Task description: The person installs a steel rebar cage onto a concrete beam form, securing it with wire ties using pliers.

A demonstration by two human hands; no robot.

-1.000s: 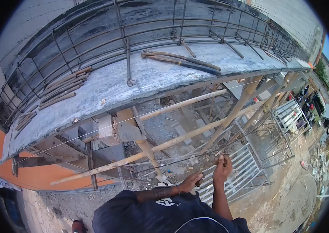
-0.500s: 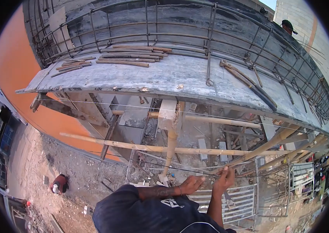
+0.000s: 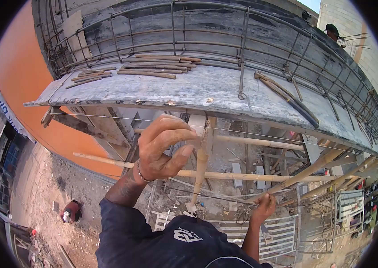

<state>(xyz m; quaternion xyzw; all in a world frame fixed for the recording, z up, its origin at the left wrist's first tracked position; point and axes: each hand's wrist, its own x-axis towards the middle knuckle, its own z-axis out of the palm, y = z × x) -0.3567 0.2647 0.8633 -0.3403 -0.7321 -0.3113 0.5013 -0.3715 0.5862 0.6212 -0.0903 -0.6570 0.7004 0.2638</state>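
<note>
Left hand (image 3: 164, 149), one: raised, fingers curled, thumb well apart from the fingertips; we see nothing in it. Right hand (image 3: 266, 206), one: lower, fingers drawn in toward the thumb; whether they pinch something thin, we cannot tell.

String (image 3: 260, 136), pale, one: taut, running along the front of the board and passing near the left fingers; contact we cannot confirm. Dark cable (image 3: 224, 197), one: its line meets the right hand in our view; held or merely behind, unclear.

On handling, we judge a light fingertip pinch best, with the raised wrist kept from dragging the string out of line and both elbows free of the bamboo pole (image 3: 265, 177) below.

Board (image 3: 175, 91), grey, long: bears short rods (image 3: 153, 69) in a loose row, and long-handled pincers (image 3: 303, 114), handles toward the front edge.

Steel cage (image 3: 174, 43), behind the rods.

Persons, two: one bent low on the ground (image 3: 50, 192) at left, another at upper right, partly hidden.
</note>
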